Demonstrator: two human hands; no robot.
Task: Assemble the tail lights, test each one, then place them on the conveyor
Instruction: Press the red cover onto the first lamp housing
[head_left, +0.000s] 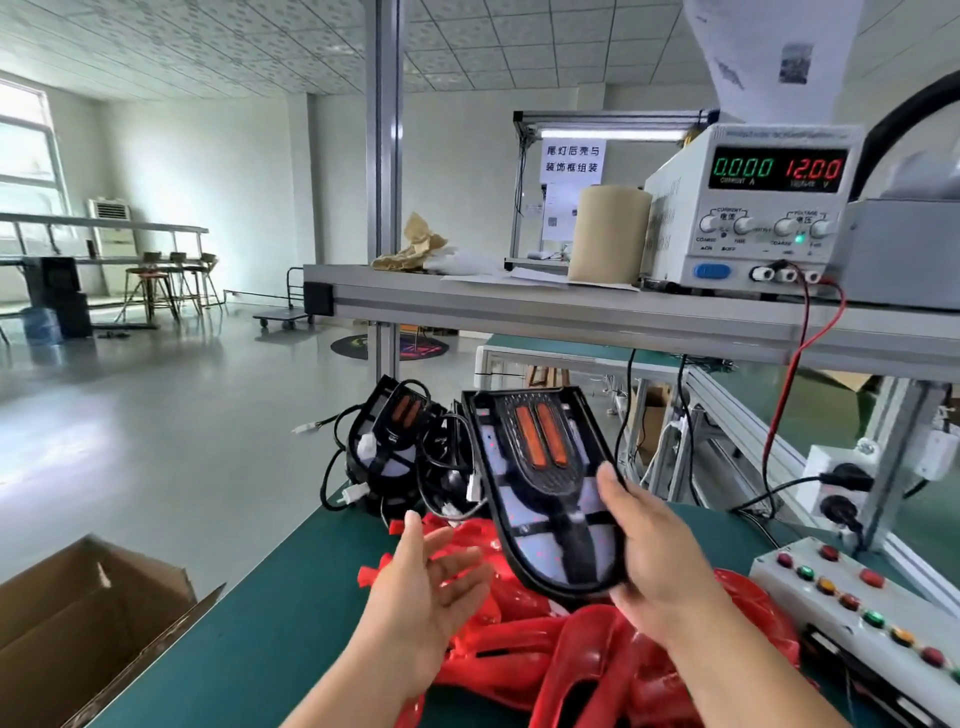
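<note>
The right hand (660, 551) grips the black shield-shaped tail light housing (540, 483) by one edge, above the red plastic lens covers (571, 654) piled on the green counter (291, 597). The left hand (426, 587) is open, palm up, just beside it. With this one-sided hold, the housing may slip and scratch the covers.

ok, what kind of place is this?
Likely a factory assembly-and-test station for tail lights: a bench power supply reading 12.00 V, a pile of red lenses on the green mat, and a tail light housing gripped by the right hand.
</note>
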